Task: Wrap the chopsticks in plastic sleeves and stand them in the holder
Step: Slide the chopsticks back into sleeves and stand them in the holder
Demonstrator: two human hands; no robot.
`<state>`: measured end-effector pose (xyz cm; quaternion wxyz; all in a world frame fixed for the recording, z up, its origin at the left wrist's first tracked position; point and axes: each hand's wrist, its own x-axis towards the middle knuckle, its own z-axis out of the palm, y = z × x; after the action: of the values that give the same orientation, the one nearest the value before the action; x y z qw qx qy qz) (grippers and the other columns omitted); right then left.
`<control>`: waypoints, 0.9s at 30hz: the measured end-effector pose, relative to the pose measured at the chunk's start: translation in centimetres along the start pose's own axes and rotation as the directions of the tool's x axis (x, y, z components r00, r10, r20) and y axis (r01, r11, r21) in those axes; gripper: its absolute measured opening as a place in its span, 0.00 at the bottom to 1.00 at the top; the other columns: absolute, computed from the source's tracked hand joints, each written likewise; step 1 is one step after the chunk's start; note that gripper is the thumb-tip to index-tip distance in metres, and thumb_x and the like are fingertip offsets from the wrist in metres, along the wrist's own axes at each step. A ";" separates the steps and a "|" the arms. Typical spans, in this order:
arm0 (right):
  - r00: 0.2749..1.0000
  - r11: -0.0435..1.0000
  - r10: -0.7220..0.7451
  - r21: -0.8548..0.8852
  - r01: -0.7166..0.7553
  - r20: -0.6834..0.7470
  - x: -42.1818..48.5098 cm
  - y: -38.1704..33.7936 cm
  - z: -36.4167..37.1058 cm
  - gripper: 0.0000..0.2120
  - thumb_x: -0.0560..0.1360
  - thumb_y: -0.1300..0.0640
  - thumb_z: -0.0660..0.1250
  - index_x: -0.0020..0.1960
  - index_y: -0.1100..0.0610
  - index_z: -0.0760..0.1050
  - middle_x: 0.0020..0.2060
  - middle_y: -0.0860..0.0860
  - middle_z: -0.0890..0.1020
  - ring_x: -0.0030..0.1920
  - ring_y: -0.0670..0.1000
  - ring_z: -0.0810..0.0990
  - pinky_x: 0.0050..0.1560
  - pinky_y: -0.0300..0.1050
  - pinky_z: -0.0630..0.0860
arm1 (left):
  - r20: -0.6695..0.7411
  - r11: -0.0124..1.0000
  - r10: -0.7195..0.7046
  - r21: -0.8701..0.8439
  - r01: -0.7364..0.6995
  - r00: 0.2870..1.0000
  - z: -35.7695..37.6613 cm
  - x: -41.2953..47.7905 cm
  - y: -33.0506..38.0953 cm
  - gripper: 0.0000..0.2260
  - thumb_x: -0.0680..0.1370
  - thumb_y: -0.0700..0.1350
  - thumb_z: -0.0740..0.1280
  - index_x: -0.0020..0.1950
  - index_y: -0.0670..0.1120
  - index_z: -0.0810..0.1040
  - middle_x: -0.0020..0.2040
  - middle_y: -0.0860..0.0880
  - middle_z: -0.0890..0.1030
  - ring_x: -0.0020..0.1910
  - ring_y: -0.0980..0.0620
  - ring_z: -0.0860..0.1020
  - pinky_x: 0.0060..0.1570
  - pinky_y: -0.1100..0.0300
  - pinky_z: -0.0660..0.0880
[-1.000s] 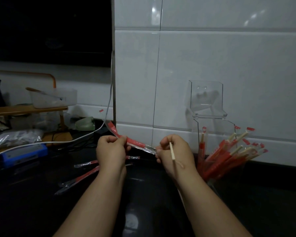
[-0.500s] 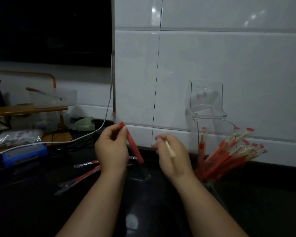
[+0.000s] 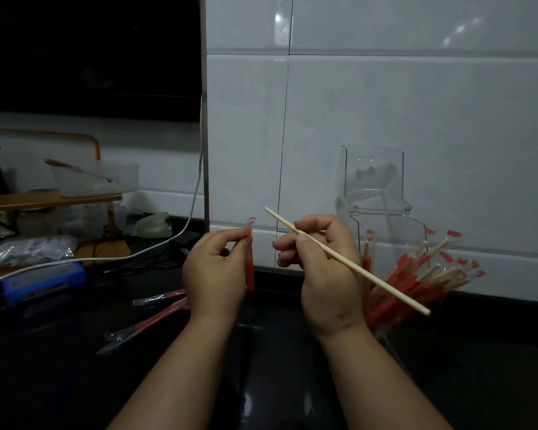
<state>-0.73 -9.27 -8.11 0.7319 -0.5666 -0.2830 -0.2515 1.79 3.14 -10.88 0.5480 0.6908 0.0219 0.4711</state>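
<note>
My left hand [image 3: 213,274] pinches a red plastic sleeve [image 3: 249,268] near its top, and the sleeve hangs almost straight down. My right hand [image 3: 323,271] holds a bare wooden chopstick [image 3: 370,276] between thumb and fingers. Its thin tip points up and left toward the sleeve's open end; its other end sticks out low on the right. Behind my right hand, a clear holder [image 3: 382,321] on the black counter holds several sleeved chopsticks [image 3: 416,280] fanned to the right. Two or three empty sleeves [image 3: 149,324] lie on the counter at the left.
A clear wall-mounted dispenser [image 3: 373,181] hangs on the white tiles above the holder. A white cable [image 3: 156,252] runs down to a blue device [image 3: 41,282] at the left. Beyond them are a plastic bag [image 3: 25,251] and a wooden rack with a tub [image 3: 90,181].
My right hand let go of the sleeve and swung the chopstick from upright to a slant with its tip toward the sleeve. The sleeve dropped from a slant to hanging vertically from my left hand.
</note>
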 end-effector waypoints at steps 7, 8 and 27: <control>0.992 0.992 -0.123 0.031 0.124 -0.023 -0.4 0.0 0.4 0.06 0.74 0.53 0.60 0.45 0.55 0.74 0.35 0.55 0.83 0.36 0.52 0.83 0.37 0.42 0.78 | -0.009 1.000 0.021 0.008 -0.021 1.000 0.0 0.0 -0.1 0.16 0.75 0.43 0.73 0.40 0.65 0.78 0.41 0.58 0.80 0.37 0.56 0.76 0.38 0.60 0.74; 0.992 0.992 -0.125 0.024 0.125 -0.019 -0.5 -0.1 0.4 0.07 0.74 0.53 0.60 0.45 0.55 0.74 0.34 0.55 0.83 0.36 0.52 0.83 0.37 0.41 0.78 | -0.010 1.000 0.024 0.006 -0.024 1.000 0.0 0.0 -0.1 0.16 0.75 0.42 0.73 0.40 0.65 0.78 0.41 0.59 0.80 0.37 0.56 0.76 0.38 0.60 0.74; 0.991 0.974 -0.020 -0.226 -0.010 -0.131 -0.3 0.0 0.4 0.05 0.70 0.57 0.62 0.38 0.52 0.75 0.29 0.55 0.81 0.26 0.43 0.74 0.28 0.37 0.70 | 0.081 0.946 0.279 0.146 -0.288 0.957 0.3 -0.2 -0.7 0.05 0.74 0.46 0.71 0.47 0.50 0.86 0.43 0.57 0.83 0.43 0.52 0.80 0.45 0.48 0.78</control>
<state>-0.97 -8.90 -8.22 0.6793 -0.6273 -0.2048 -0.3211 2.18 3.10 -11.53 0.4192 0.7412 -0.0570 0.5213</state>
